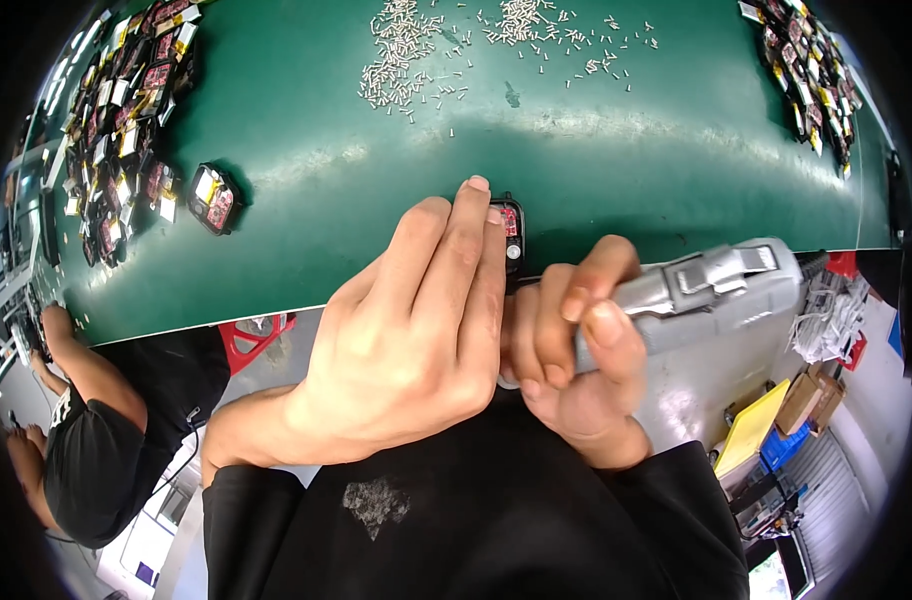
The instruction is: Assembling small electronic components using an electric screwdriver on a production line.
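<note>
My left hand (406, 310) lies over a small black device housing (516, 250) at the near edge of the green table, fingers long and close together. A red circuit board (509, 218) and a round silvery part show at the housing's right side; its left side and my left thumb are hidden. Held in my right hand (586, 340) is a thick grey electric screwdriver (711, 285) with a lever on its body. It lies slanted, its wide end out to the right. My fingers and thumb curl around its narrower left part, and I cannot make out its tip.
Loose screws (401, 60) lie in heaps at the far side of the green table (306, 220). Similar housings pile up at left (126, 120) and right (806, 80); one single housing (215, 199) lies apart. Another person (106, 430) sits at the left. Cardboard boxes (811, 400) stand at lower right.
</note>
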